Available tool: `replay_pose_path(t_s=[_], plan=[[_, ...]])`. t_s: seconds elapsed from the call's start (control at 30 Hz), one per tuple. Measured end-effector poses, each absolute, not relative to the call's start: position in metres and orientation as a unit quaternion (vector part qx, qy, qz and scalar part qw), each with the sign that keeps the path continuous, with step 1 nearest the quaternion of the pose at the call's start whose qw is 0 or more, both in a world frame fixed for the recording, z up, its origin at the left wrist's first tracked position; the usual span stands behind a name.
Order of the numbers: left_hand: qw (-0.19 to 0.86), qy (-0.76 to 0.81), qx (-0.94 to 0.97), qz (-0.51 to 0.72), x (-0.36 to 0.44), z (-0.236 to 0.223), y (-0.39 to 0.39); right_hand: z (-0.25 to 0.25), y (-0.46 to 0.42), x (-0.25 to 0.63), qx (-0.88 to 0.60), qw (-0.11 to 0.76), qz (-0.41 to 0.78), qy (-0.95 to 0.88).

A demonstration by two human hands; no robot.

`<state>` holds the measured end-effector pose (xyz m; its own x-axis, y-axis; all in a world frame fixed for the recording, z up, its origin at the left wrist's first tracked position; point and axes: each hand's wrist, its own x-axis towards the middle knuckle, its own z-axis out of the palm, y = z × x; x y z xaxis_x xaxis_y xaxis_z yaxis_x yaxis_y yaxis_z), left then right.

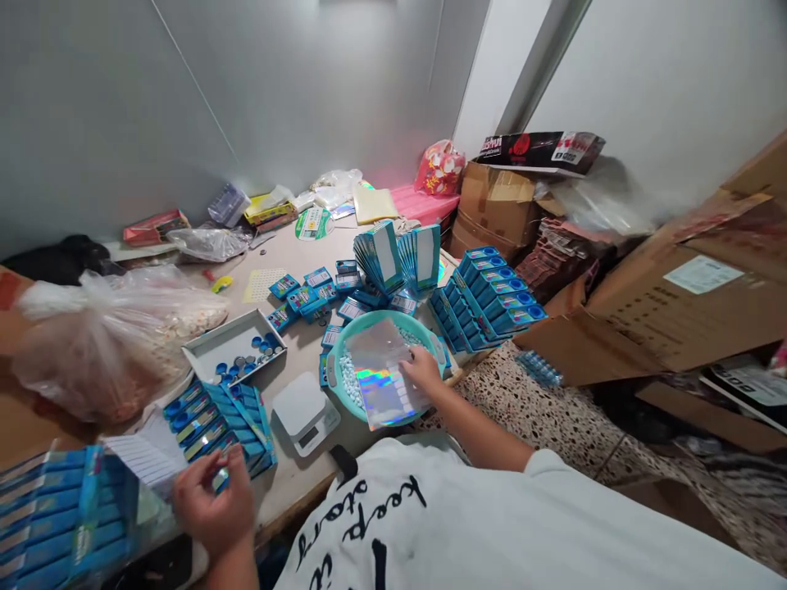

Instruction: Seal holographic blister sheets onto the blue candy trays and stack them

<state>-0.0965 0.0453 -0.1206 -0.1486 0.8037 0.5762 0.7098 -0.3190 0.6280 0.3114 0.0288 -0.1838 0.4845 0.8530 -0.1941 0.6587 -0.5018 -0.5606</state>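
Observation:
My right hand (pixel 423 373) grips the edge of a shiny holographic sheet (pixel 382 360), its fingers curled on it. The sheet lies across a turquoise basin (pixel 334 370) that holds small pale blue pellets (pixel 349 378). My left hand (pixel 215 501) is raised at the front left, its fingertips pinched together beside a set of blue cartons (pixel 206 426). Something small and bluish shows at those fingers, but I cannot make out what it is. Between the cartons and the basin stands a white scale (pixel 301 403).
A shallow white box (pixel 215 348) holds several blue and silver discs. Small blue packs (pixel 301 299) lie behind the basin, near upright fanned cartons (pixel 384 254). More blue cartons (pixel 485 295) stand right, others (pixel 67 516) front left. A plastic bag (pixel 104 344) sits left; cardboard boxes (pixel 694 287) crowd the right.

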Motion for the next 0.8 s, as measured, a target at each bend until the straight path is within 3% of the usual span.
replay_pose_path(t_s=[0.07,0.27,0.5,0.8], plan=[[-0.01,0.487,0.743,0.459,-0.07,-0.114,0.039,-0.168,0.033,0.32,-0.815,0.222,0.23,-0.483],[0.002,0.238,0.904,0.357,0.008,-0.038,0.038,-0.078,0.051,0.3,-0.687,0.251,0.222,-0.645],[-0.122,0.364,0.874,0.298,0.015,0.037,0.055,0.032,0.049,0.224,-0.433,0.234,0.217,-0.843],[-0.294,0.372,0.831,0.293,-0.062,0.036,0.019,0.052,0.067,0.171,-0.303,0.256,0.359,-0.845]])
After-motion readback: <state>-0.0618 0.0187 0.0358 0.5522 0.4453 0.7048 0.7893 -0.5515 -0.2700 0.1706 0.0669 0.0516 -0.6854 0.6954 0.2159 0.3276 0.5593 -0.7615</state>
